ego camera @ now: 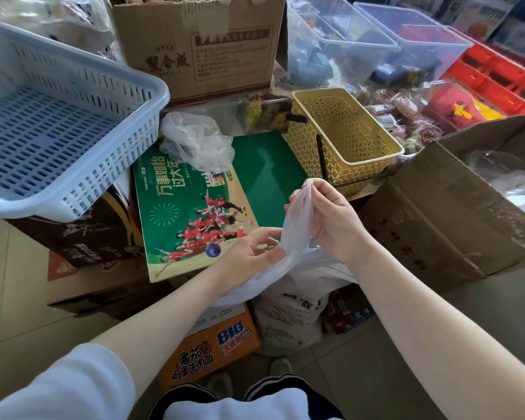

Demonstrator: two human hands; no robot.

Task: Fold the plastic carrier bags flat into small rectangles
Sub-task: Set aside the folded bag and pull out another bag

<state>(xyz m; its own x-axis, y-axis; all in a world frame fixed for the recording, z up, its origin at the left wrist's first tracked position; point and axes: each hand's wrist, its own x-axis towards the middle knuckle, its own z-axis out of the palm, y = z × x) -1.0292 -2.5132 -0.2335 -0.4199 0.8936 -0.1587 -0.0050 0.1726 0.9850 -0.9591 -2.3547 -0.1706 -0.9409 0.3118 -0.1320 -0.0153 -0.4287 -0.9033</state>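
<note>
Head cam looks down on a shop corner w/ stacked cartons. Right hand (331, 219) is raised, fingers curled, pinching the top end of a thin clear plastic bag (291, 237) that is gathered into a loose strip. Left hand (255, 253) sits lower, just beside the right; thumb and fingers close around the same strip lower down. Below the hands the bag spreads out wider and hangs in front of a white printed sack (288, 322) on the floor.

A second bag, crumpled (194, 140), lies on the far edge of a green printed carton (225, 189) that serves as the work surface, well apart from the hands. A gold basket (343, 137) stands at the carton's right, near the right hand but not touching. A pale blue basket (58, 116) sits on boxes at left. A brown cardboard box (200, 47) stands behind, clear bins (376, 40) to its right. An open box (449, 213) at right holds more clear plastic, hard to make out. An orange noodle carton (209, 350) sits by the sack.
</note>
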